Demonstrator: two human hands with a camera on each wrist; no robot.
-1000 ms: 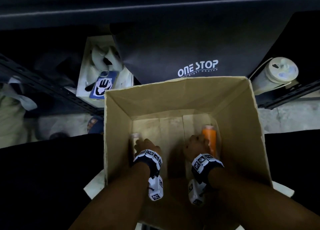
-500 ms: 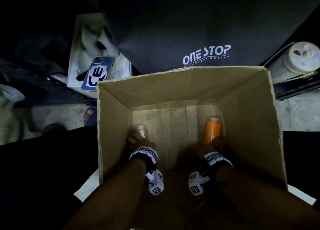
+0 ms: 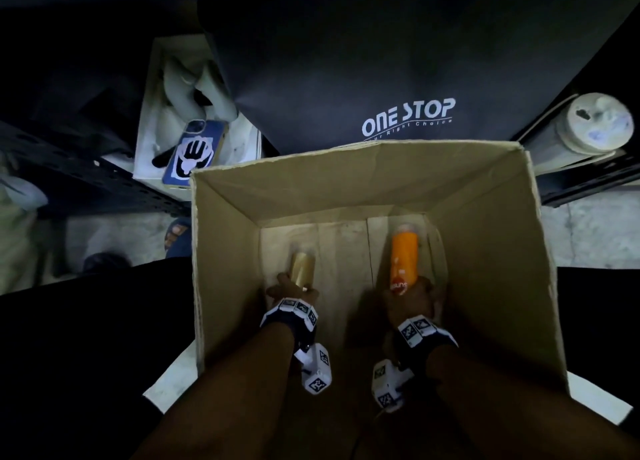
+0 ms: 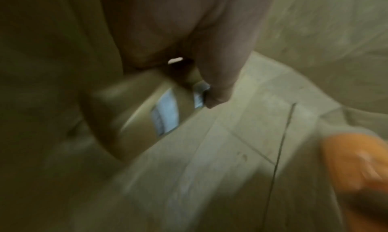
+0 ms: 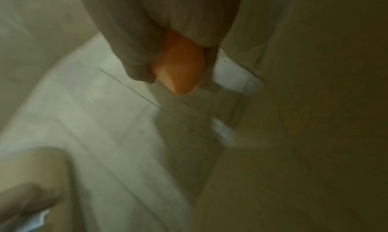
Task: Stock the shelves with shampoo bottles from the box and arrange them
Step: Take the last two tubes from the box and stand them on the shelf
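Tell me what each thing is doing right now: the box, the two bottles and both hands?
Cardboard box: open at the top, both arms reaching in.
Gold bottle: gripped by the left hand.
Orange bottle: gripped by the right hand.
Phone: lying on a white box outside.

Both wrist views are motion-blurred. The gold bottle's (image 4: pixel 134 112) label is unreadable, and the left hand (image 3: pixel 289 291) hides its lower end. The right hand (image 3: pixel 410 302) covers the orange bottle's (image 3: pixel 403 263) base; the frame edge cuts that bottle in the left wrist view.
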